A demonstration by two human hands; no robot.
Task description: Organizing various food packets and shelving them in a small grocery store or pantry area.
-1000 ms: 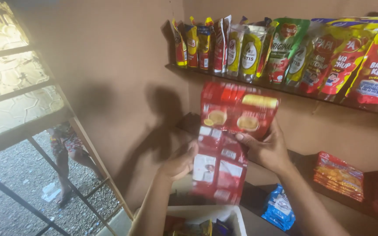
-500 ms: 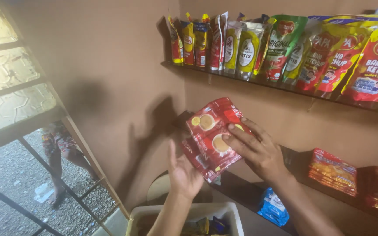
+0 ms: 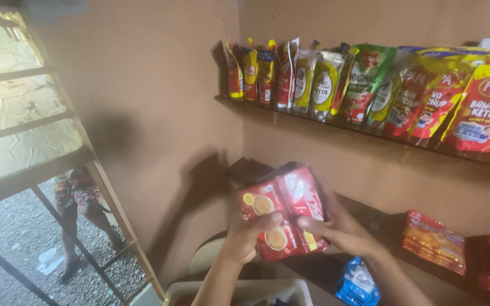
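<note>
A bundle of red sachet packs with cup pictures on them is held upright against the brown wall, over the left end of the lower shelf. My left hand grips its lower left side with the thumb across the front. My right hand holds its right edge and bottom, fingers pressing the front. Both forearms rise from the bottom of the view.
An upper shelf carries a row of standing sauce and ketchup pouches. Red packs lie on the lower shelf at right, a blue packet below. A white box sits under my arms. Outside the grille at left a person stands.
The red packs came down and left from chest height toward the lower shelf and were turned. My left hand moved from under them to gripping their left side.
</note>
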